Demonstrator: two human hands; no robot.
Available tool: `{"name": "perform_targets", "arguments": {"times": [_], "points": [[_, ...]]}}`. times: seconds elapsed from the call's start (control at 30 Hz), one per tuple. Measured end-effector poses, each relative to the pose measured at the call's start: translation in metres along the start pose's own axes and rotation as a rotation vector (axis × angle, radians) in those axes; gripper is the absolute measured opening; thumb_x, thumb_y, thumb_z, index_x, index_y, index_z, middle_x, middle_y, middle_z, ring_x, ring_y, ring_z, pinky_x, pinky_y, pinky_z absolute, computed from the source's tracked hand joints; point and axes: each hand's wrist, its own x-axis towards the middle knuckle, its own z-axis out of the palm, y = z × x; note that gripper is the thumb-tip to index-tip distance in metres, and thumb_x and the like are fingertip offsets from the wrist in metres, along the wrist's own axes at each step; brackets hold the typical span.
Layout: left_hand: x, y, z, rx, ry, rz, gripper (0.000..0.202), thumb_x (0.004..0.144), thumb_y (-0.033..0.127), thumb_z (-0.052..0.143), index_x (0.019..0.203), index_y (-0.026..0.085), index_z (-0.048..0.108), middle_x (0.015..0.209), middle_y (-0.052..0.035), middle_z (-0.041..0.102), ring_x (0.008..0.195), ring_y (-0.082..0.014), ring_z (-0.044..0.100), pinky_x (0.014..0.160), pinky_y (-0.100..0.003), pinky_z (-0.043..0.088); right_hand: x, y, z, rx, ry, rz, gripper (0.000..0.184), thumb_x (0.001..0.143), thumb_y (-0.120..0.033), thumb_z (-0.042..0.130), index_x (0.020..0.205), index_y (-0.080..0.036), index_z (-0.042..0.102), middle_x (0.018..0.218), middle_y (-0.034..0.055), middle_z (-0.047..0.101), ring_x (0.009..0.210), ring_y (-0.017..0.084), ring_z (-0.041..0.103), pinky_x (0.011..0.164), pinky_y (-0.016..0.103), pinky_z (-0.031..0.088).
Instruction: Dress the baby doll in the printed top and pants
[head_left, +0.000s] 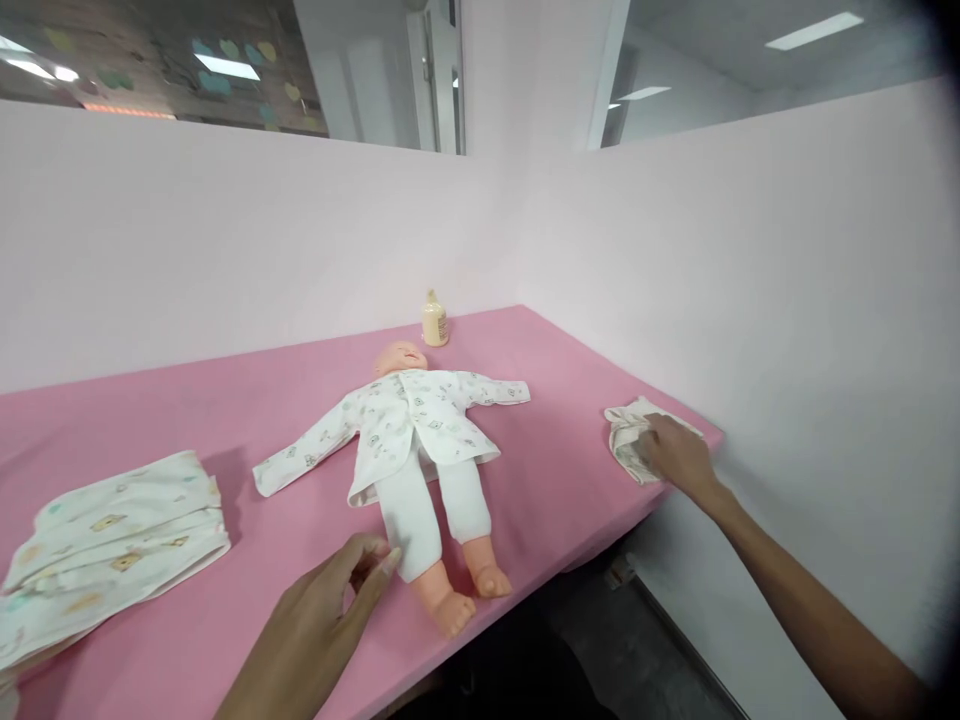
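A baby doll [411, 515] lies on its back on the pink table, feet towards me. It wears a white printed long-sleeved jacket [397, 420] with the sleeves spread wide, and white trousers end above its bare feet. My left hand [322, 610] is beside the doll's lower leg, thumb and fingers loosely bent and apart, holding nothing; whether the thumb touches the trouser leg I cannot tell. At the table's right corner, my right hand [679, 455] has its fingers closed on a crumpled off-white cloth [628, 438], which rests on the tabletop.
A folded white printed cloth [124, 545] lies at the left of the pink table [285, 390]. Behind the doll's head stands a cream-coloured bottle [434, 322]. Pale walls [225, 240] border the table at the back and right, and its front edge runs near the doll's feet.
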Motion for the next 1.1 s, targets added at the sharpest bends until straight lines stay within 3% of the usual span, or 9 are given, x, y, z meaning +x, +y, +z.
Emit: {"name": "perform_targets", "arguments": {"times": [0.13,0.23,0.37,0.43,0.5,0.63,0.77,0.93,1.1], "points": [[0.006,0.013,-0.002,0.016,-0.026,0.064,0.041,0.09,0.06,0.038,0.083,0.024,0.059,0.073,-0.001,0.06,0.065,-0.0189,0.053,0.06,-0.028,0.041,0.025,-0.008,-0.044,0.397,0.283,0.174,0.027,0.087,-0.027,0.042,0.104,-0.016,0.06,0.096,0.0127,0.067,0.086,0.026,0.059,0.073,0.034,0.042],[0.014,0.032,0.0,-0.009,-0.025,0.119,0.041,0.091,0.06,0.038,0.097,0.026,0.06,0.086,-0.0025,0.063,0.072,-0.0195,0.056,0.065,-0.029,0.043,0.023,-0.037,-0.085,0.605,0.443,0.138,0.032,0.087,-0.029,0.045,0.114,-0.018,0.058,0.106,0.0126,0.066,0.091,0.026,0.06,0.074,0.034,0.044],[0.023,0.074,0.015,-0.134,-0.059,0.302,0.06,0.085,0.06,0.054,0.137,0.03,0.045,0.133,-0.0086,0.055,0.108,-0.0262,0.057,0.08,-0.033,0.048,-0.003,-0.098,-0.123,0.775,0.358,-0.03,0.038,0.089,-0.034,0.051,0.124,-0.022,0.05,0.099,0.0075,0.067,0.079,0.022,0.061,0.066,0.031,0.045],[0.027,0.095,0.028,-0.184,-0.12,0.389,0.073,0.081,0.058,0.062,0.143,0.028,0.039,0.142,-0.0114,0.048,0.113,-0.0285,0.056,0.081,-0.034,0.049,-0.018,-0.129,-0.13,0.802,0.309,-0.128,0.037,0.088,-0.034,0.054,0.123,-0.022,0.049,0.094,0.0059,0.067,0.074,0.02,0.06,0.063,0.03,0.044],[0.031,0.111,0.041,-0.221,-0.14,0.441,0.071,0.077,0.056,0.067,0.136,0.024,0.046,0.134,-0.0121,0.054,0.108,-0.0283,0.058,0.079,-0.034,0.049,-0.03,-0.154,-0.131,0.798,0.261,-0.266,0.03,0.087,-0.033,0.056,0.114,-0.022,0.051,0.096,0.0058,0.066,0.076,0.02,0.06,0.063,0.029,0.043],[0.043,0.119,0.053,-0.257,-0.097,0.409,0.027,0.089,0.043,0.052,0.097,0.018,0.058,0.089,-0.0056,0.066,0.078,-0.0201,0.059,0.066,-0.031,0.043,-0.038,-0.181,-0.131,0.719,0.177,-0.498,0.012,0.087,-0.029,0.056,0.097,-0.022,0.054,0.096,0.004,0.066,0.076,0.018,0.059,0.065,0.028,0.041],[0.056,0.101,0.031,-0.33,0.022,0.416,0.016,0.089,0.026,0.043,0.082,0.018,0.055,0.076,-0.0001,0.06,0.071,-0.0148,0.054,0.066,-0.027,0.04,-0.026,-0.173,-0.134,0.734,0.07,-0.547,0.013,0.088,-0.033,0.058,0.092,-0.022,0.058,0.088,0.0024,0.066,0.072,0.016,0.056,0.063,0.027,0.038],[0.065,0.076,-0.013,-0.526,0.098,0.25,0.018,0.084,0.026,0.049,0.069,0.018,0.047,0.065,0.0037,0.047,0.06,-0.0098,0.043,0.057,-0.022,0.033,-0.005,-0.155,-0.126,0.801,-0.175,-0.559,0.025,0.091,-0.044,0.055,0.092,-0.021,0.066,0.086,0.0024,0.068,0.071,0.016,0.055,0.062,0.027,0.038],[0.075,0.073,-0.041,-0.633,0.153,0.198,0.017,0.079,0.032,0.055,0.077,0.017,0.061,0.071,-0.0001,0.058,0.065,-0.013,0.052,0.057,-0.023,0.039,0.004,-0.162,-0.127,0.877,-0.056,-0.477,0.024,0.091,-0.039,0.055,0.08,-0.019,0.061,0.09,0.0033,0.065,0.077,0.015,0.054,0.066,0.027,0.04]]}}
